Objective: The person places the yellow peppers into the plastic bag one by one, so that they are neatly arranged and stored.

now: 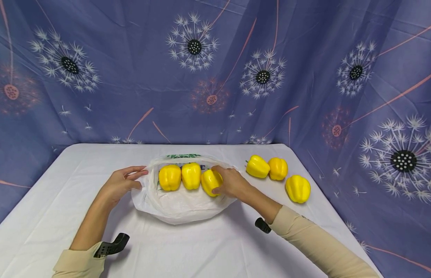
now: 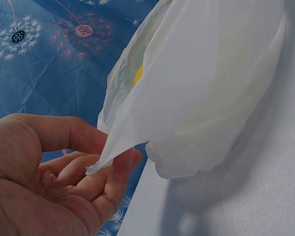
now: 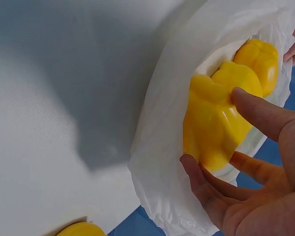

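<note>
A white plastic bag (image 1: 180, 217) lies on the table with its mouth spread wide. Inside, two yellow bell peppers sit side by side: one at the left (image 1: 170, 178) and another in the middle (image 1: 191, 176). At the bag's right end my right hand (image 1: 233, 184) grips a third yellow bell pepper (image 1: 209, 183) within the opening. The right wrist view has the thumb on one side of this pepper (image 3: 211, 120) and fingertips on the other. My left hand (image 1: 119, 185) pinches the bag's left rim; a thin corner of the bag (image 2: 119, 140) passes between its fingers in the left wrist view.
Three more yellow bell peppers lie on the table right of the bag: a pair close together, one with a green stem (image 1: 258, 166) and its neighbour (image 1: 278, 169), and one nearer the right edge (image 1: 298, 189). A white cloth covers the table (image 1: 187, 251); a blue patterned curtain (image 1: 132, 69) hangs behind.
</note>
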Tool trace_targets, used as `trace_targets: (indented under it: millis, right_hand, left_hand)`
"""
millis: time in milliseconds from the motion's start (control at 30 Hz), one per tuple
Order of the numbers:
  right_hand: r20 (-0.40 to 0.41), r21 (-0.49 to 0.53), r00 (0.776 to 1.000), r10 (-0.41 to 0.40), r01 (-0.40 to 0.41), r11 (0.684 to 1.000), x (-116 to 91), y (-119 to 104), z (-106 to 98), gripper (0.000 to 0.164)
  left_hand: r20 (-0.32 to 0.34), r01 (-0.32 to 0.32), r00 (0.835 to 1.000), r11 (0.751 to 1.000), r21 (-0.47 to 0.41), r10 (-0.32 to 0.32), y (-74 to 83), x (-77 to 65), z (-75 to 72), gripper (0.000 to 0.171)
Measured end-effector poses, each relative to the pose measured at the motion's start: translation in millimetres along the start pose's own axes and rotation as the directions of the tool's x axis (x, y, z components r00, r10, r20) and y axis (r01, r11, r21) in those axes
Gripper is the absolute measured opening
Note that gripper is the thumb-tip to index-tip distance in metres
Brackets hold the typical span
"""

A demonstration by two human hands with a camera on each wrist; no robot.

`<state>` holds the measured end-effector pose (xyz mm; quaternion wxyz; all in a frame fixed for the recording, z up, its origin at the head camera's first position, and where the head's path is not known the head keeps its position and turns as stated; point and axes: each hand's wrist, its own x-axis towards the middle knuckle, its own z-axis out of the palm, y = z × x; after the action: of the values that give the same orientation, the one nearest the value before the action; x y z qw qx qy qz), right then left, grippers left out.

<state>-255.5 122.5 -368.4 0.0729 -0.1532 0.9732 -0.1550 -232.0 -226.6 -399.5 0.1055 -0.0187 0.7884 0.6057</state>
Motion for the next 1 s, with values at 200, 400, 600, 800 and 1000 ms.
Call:
trace_targets:
  millis: [200,400,600,800,1000]
  right_hand:
    - [0.009,0.007,1.0,0.007,-0.007,1.0,-0.5,0.0,0.5,0.08]
    - [0.018,0.006,1.0,-0.008,0.008,1.0,-0.5,-0.3,0.9,0.082]
    - [-0.006,0.018,1.0,-0.028,0.028,0.999,2.8,1.6,5.2,0.081]
    - [-0.051,0.017,0.997,-0.052,0.053,0.998,4.4,1.7,7.7,0.079]
    - [-0.108,0.005,0.992,-0.07,0.071,0.997,6.7,0.8,8.4,0.072]
  left_hand:
    - [-0.004,0.002,1.0,1.0,0.003,-0.002,-0.6,0.3,-0.3,0.077]
    - [-0.007,0.0,1.0,1.0,0.006,0.0,0.2,-0.4,0.0,0.077]
    - [-0.004,0.003,1.0,1.0,0.004,-0.003,-0.3,-0.5,-0.1,0.078]
    - [-0.009,0.008,1.0,1.0,0.006,-0.008,0.0,-0.8,0.3,0.078]
    - [-0.01,0.01,1.0,1.0,0.011,-0.01,0.4,-0.5,0.4,0.077]
